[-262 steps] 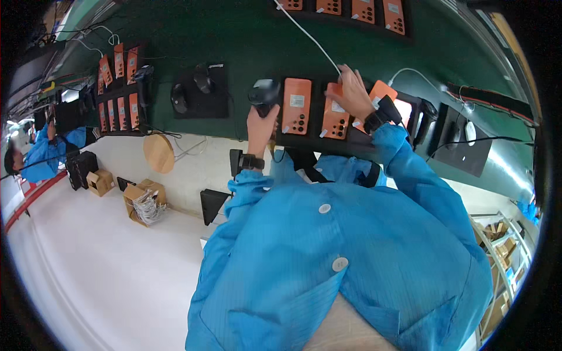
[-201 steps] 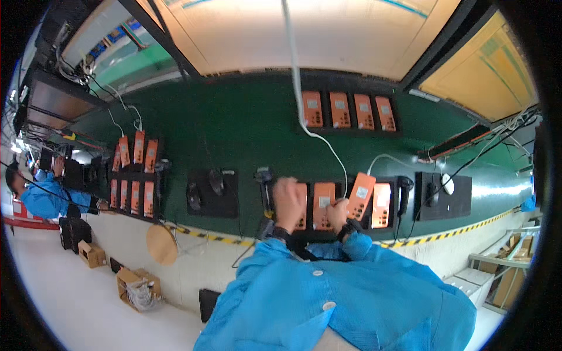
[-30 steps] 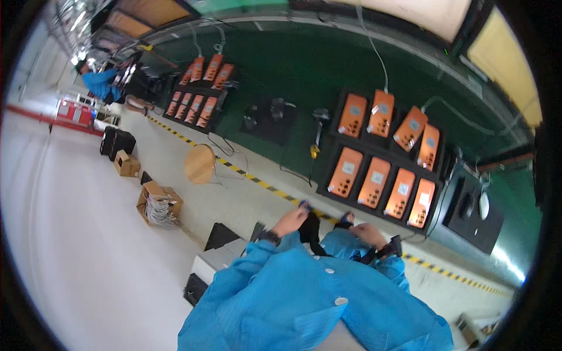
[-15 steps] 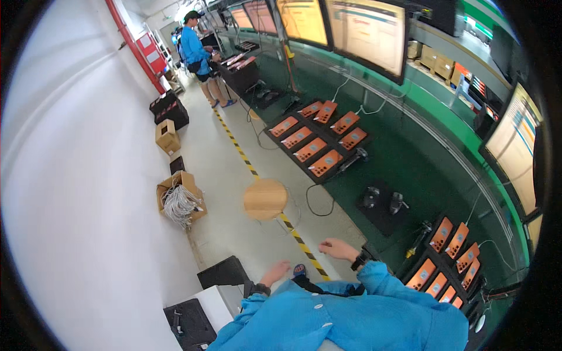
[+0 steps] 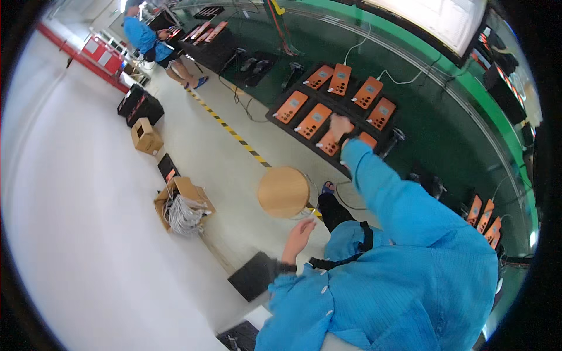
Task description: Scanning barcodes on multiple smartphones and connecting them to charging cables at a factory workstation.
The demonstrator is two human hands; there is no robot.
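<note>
My right arm stretches out over a black tray [image 5: 270, 117] on the green bench. My right hand [image 5: 339, 127], smeared by motion, is over the tray's near row and partly covers an orange phone [image 5: 327, 144]. Whether its fingers hold anything cannot be made out. Several more orange phones with dark round camera spots lie in two rows, one of them an orange phone [image 5: 313, 121] just left of the hand. Lower down, my left hand [image 5: 299, 237] is in the air near the round wooden stool [image 5: 283, 192], fingers apart and nothing in them.
A carton [image 5: 188, 190] of grey cables stands by the white wall. Past it are a smaller carton [image 5: 146, 138] and a black crate [image 5: 146, 111]. Another person [image 5: 143, 38] in blue works at the bench's far end. A monitor [image 5: 433, 20] hangs above the bench.
My right hand has gone from in front of my body out to the phone tray. My view has turned and come closer to that tray and the stool. My left hand has lifted forward.
</note>
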